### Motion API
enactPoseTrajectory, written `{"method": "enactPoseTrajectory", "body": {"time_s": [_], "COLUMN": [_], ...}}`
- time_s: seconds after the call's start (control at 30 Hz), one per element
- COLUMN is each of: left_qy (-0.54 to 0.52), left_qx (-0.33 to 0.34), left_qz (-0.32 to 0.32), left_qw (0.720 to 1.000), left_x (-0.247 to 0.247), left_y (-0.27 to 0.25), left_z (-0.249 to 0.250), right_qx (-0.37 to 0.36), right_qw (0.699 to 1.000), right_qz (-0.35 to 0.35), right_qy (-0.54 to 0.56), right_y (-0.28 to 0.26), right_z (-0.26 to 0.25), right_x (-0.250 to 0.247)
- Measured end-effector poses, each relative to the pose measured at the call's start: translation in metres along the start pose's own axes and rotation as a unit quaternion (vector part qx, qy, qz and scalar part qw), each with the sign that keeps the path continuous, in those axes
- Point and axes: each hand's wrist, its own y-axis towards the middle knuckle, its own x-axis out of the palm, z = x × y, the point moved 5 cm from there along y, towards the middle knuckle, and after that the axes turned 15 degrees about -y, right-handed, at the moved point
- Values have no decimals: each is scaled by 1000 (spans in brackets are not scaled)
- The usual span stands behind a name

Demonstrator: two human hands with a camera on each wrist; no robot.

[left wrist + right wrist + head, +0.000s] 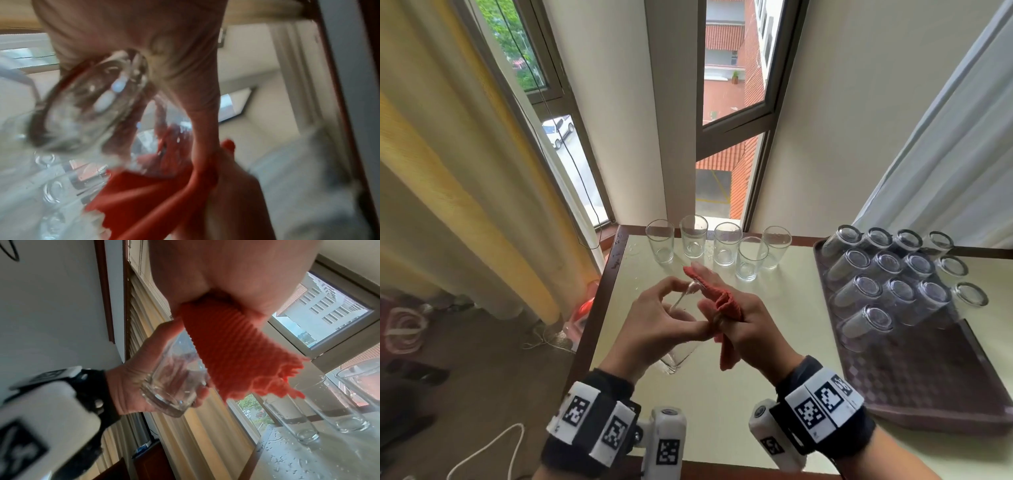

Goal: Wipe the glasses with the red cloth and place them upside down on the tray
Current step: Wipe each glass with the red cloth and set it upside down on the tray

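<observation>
Both hands are working above the tabletop [774, 342], close together. Left hand [654, 329] is curling its fingers and thumb round a clear glass [681, 346], gripping it tilted, with the thick base pointing down toward the person and the mouth pointing up and away toward the right hand. In the right wrist view the glass [174, 382] is lying across the left palm [131, 382], fingertips wrapping its base. Right hand [739, 325] is clutching the red cloth [726, 308]; the cloth is draping over its extended fingers, which are reaching to the mouth of the glass, and a loose end is hanging down below the palm. How deep the cloth is going into the glass is not clear. In the left wrist view the cloth [148, 199] is bunching just beyond the blurred glass base [88, 104].

Five upright glasses [722, 245] are standing in a rough row at the far edge of the tabletop, behind the hands and apart from them. Water drops are lying on the tabletop near them. On the right, a brown tray [928, 377] is carrying rows of glasses turned upside down [887, 270], filling its far part; one more upside-down glass [971, 294] seems to be standing just past its right rim.
</observation>
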Motion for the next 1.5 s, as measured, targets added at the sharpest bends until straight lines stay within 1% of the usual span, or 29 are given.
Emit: {"method": "enactPoseTrajectory", "body": {"time_s": [0.07, 0.13, 0.2, 0.27, 0.33, 0.4, 0.43, 0.47, 0.5, 0.53, 0.57, 0.6, 0.63, 0.67, 0.7, 0.73, 0.8, 0.83, 0.87, 0.93, 1.0, 1.1, 1.2, 1.27, 1.33, 1.4, 1.5], "left_qy": [100, 185, 233, 278, 293, 260, 237, 217, 198, 179, 163, 154, 149, 145, 137, 128, 114, 106, 97, 83, 74, 61, 50, 40, 20, -20, -80], "left_qx": [68, 126, 145, 131, 98, 61, 42, 21, 0, -20, -37, -50, -62, -73, -82, -89, -101, -106, -110, -116, -117, -110, -117, -116, -109, -100, -94], "left_qz": [56, 114, 129, 117, 104, 99, 103, 111, 122, 136, 152, 171, 190, 211, 231, 250, 274, 281, 285, 286, 283, 265, 222, 175, 132, 105, 86], "left_qw": [991, 968, 953, 945, 945, 958, 965, 970, 973, 974, 974, 972, 968, 964, 960, 956, 949, 948, 947, 948, 949, 956, 967, 977, 985, 989, 989], "left_x": [1, 1, -2, -7, -17, -31, -39, -48, -57, -66, -75, -84, -91, -97, -102, -106, -110, -111, -110, -110, -108, -101, -91, -83, -74, -63, -44], "left_y": [-4, -9, -9, -9, -12, -21, -28, -35, -43, -51, -61, -69, -78, -85, -91, -96, -102, -104, -104, -104, -103, -99, -92, -88, -84, -79, -69], "left_z": [5, 12, 13, 5, -11, -31, -40, -49, -57, -64, -71, -78, -83, -87, -91, -94, -98, -99, -99, -101, -104, -104, -100, -97, -94, -90, -85], "right_qx": [-3, 15, 43, 76, 135, 229, 275, 312, 330, 326, 303, 271, 242, 223, 214, 211, 214, 212, 209, 213, 224, 223, 223, 224, 226, 239, 284], "right_qw": [999, 997, 997, 995, 985, 955, 937, 926, 929, 941, 951, 951, 936, 914, 892, 874, 846, 833, 822, 810, 804, 795, 795, 805, 824, 845, 886], "right_qz": [24, 49, 56, 43, 12, -5, 6, 27, 44, 51, 44, 14, -30, -79, -127, -178, -275, -300, -308, -298, -292, -311, -324, -313, -282, -253, -209], "right_qy": [37, 49, 40, 52, 105, 189, 215, 210, 163, 76, -36, -151, -253, -329, -378, -401, -404, -414, -431, -458, -468, -470, -462, -451, -436, -407, -301], "right_y": [2, 3, 2, 0, -4, -13, -20, -27, -34, -40, -43, -45, -46, -48, -51, -55, -66, -73, -79, -86, -89, -90, -89, -88, -87, -84, -72], "right_z": [0, 0, 3, 9, 19, 40, 56, 73, 91, 107, 121, 131, 140, 148, 156, 164, 176, 178, 181, 183, 186, 189, 191, 190, 189, 188, 182], "right_x": [-1, -2, 0, 2, 5, 11, 12, 11, 10, 8, 6, 6, 9, 14, 21, 31, 58, 70, 80, 89, 91, 93, 93, 89, 84, 77, 65]}}
